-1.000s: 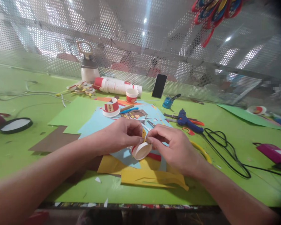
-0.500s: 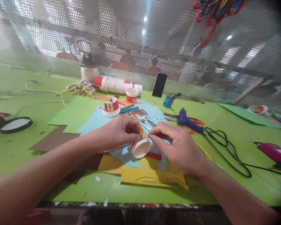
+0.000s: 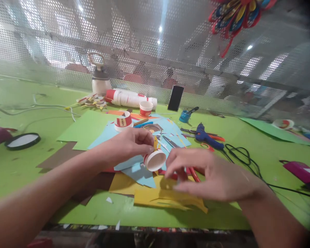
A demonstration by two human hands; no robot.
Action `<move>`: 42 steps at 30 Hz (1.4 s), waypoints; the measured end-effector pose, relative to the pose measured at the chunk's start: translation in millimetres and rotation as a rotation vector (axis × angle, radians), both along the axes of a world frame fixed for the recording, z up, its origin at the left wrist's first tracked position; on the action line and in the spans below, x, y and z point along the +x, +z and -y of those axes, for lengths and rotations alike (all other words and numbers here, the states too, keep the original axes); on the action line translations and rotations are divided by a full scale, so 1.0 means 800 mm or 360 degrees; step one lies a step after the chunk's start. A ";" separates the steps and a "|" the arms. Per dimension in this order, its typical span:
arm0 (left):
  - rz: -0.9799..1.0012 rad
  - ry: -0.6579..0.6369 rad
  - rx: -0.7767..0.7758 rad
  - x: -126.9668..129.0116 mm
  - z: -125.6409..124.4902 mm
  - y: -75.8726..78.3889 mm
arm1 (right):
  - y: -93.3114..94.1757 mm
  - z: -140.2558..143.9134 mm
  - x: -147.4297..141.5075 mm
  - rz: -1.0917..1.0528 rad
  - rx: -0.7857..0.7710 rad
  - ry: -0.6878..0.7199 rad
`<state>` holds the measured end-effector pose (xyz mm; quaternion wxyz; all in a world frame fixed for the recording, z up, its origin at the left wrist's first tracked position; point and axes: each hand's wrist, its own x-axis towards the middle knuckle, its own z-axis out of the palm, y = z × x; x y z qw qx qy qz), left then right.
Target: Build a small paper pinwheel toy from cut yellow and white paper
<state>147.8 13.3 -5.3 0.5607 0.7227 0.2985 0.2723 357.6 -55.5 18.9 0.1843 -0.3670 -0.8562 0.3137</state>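
Observation:
My left hand (image 3: 138, 143) is closed on a small paper cup (image 3: 155, 161), tilted with its white open end facing me. A bit of yellow paper (image 3: 155, 141) stands up at the cup's upper side, beside my fingertips. My right hand (image 3: 204, 174) hovers to the right of the cup, thumb and fingers apart, slightly blurred, with nothing visible in it. Beneath it lie folded yellow paper (image 3: 165, 199) and a red handle (image 3: 194, 174), partly hidden by the hand. Sheets of light blue paper (image 3: 138, 175) spread under the cup.
A cut red-and-white cup (image 3: 123, 121), another paper cup (image 3: 146, 109) and stacked cups (image 3: 130, 99) stand farther back. At right lie a blue glue gun (image 3: 205, 134) and its black cable (image 3: 244, 155). A phone (image 3: 175, 98) leans upright near a blue jar (image 3: 185, 116).
My right hand has left the cup's edge, moving right and toward me, and its fingers have spread. My left hand still holds the cup. A red handle now shows beside the right hand.

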 end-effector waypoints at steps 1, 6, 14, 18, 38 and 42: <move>0.0008 0.0019 0.0024 0.000 0.000 0.000 | -0.002 -0.002 0.000 -0.0050 0.0035 -0.0229; 0.0053 0.0068 0.0152 0.001 -0.002 -0.003 | -0.022 -0.016 -0.011 -0.0145 0.0081 -0.0869; 0.0000 0.0026 0.0277 0.002 0.007 -0.001 | -0.037 -0.017 -0.022 -0.0078 0.0107 -0.0589; 0.0032 -0.0024 0.0283 -0.005 0.011 0.009 | -0.030 -0.018 -0.018 -0.0437 -0.0336 -0.0467; 0.0508 -0.0352 -0.0874 0.007 0.010 -0.011 | -0.036 -0.038 0.004 -0.0839 -0.0304 -0.0162; 0.0621 -0.0290 -0.0947 0.008 0.011 -0.014 | -0.030 -0.037 0.000 -0.0760 -0.0303 -0.0098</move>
